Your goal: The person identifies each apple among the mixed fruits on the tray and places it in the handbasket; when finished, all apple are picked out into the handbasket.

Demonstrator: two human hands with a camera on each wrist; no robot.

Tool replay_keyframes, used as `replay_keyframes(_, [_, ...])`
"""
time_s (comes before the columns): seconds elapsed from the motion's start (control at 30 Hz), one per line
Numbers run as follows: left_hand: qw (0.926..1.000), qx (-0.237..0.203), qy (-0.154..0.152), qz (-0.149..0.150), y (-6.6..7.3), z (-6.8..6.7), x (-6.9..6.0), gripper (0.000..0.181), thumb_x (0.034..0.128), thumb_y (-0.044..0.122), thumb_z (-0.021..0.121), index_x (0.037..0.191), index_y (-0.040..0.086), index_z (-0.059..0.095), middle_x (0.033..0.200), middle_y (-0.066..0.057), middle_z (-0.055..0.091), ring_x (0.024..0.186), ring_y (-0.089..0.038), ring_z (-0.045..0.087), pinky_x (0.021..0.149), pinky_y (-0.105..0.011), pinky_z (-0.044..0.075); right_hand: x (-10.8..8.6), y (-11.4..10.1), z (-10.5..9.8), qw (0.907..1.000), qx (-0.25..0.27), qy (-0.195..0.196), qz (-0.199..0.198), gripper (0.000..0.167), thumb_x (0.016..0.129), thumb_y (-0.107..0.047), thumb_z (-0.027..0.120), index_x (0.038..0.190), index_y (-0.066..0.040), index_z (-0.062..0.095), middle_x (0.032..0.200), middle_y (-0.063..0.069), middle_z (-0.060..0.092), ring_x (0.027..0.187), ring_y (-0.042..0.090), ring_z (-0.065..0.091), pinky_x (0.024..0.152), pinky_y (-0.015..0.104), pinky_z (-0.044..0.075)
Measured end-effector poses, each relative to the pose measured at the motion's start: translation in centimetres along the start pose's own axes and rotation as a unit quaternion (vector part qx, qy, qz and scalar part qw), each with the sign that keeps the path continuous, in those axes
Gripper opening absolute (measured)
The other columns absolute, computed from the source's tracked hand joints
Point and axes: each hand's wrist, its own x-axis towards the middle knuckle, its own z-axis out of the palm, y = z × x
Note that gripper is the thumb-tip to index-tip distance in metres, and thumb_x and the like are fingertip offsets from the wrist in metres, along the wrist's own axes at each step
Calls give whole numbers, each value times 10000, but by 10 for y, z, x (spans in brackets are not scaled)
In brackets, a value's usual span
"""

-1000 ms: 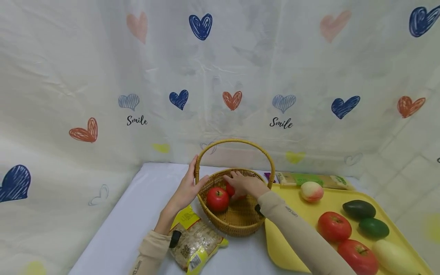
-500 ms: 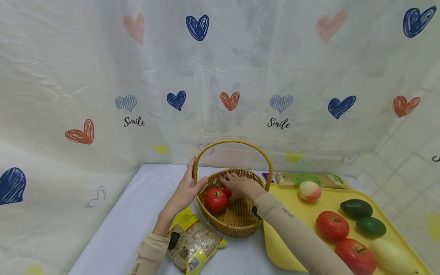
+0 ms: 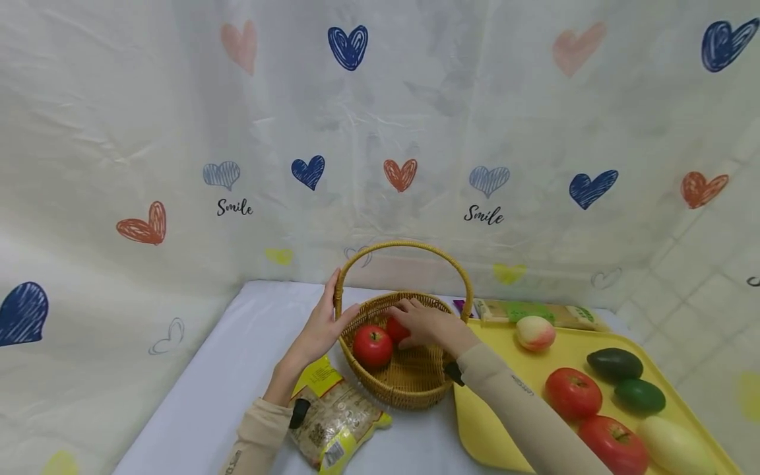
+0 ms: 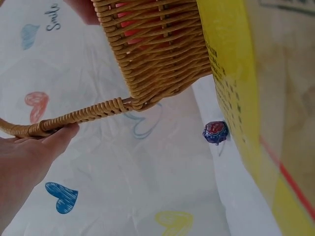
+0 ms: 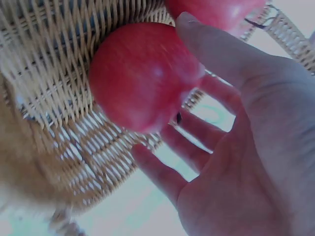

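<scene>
Wicker basket (image 3: 410, 396) stands upright, crosswise handle (image 3: 405, 243) against spread left hand (image 3: 319, 330), right hand (image 3: 424, 323) spread beside a red apple (image 5: 142, 76).

From my side of the room, the person's left hand (image 3: 317, 330) is held up, fingers (image 3: 330, 294) straight, the thumb (image 3: 347, 317) standing off to their right. The right hand (image 3: 426, 324) is palm-down, its fingers (image 5: 158, 170) parted and gently curved (the little one sits lowest in the wrist view), its thumb (image 5: 216, 48) opposite them. Behind each hand's fingers, a beige-sleeved forearm (image 3: 525, 404) slants back.
</scene>
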Motion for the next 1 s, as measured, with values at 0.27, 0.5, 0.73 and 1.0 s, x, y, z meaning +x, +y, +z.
replay_keyframes(0.27, [10000,11,22,28,2,-6,0,888,1042,461,564,1659,291,-52,1745,-70,-3,1612,-346,100,1261,-618,214,-43,-9,0,9975,-179,658,-195,632,946,-310,749,1489,-116,492,1481,164,501,1402,385,451,1143,563,441])
replay_keyframes(0.5, [10000,-4,-31,14,2,-1,-2,907,1035,489,565,1662,271,-53,1746,-76,0,1610,-356,105,1255,-628,221,-91,-5,17,9904,-52,1338,-349,479,991,-279,693,1407,-78,566,1366,129,597,1289,333,560,1057,492,520])
replay_keyframes(0.73, [10000,44,-19,41,3,2,-3,885,1050,425,564,1663,256,-51,1746,-95,12,1609,-361,103,1260,-624,211,-129,11,47,9767,597,2041,-272,472,995,-285,686,1431,-151,563,1355,51,616,1251,284,600,1019,502,531])
replay_keyframes(1.0, [9999,-25,36,95,5,2,-4,889,1042,456,568,1662,276,-43,1745,-91,7,1610,-366,99,1259,-630,205,-139,42,68,9479,1219,2934,243,472,988,-203,698,1418,-96,534,1302,69,641,1229,258,627,1007,492,539])
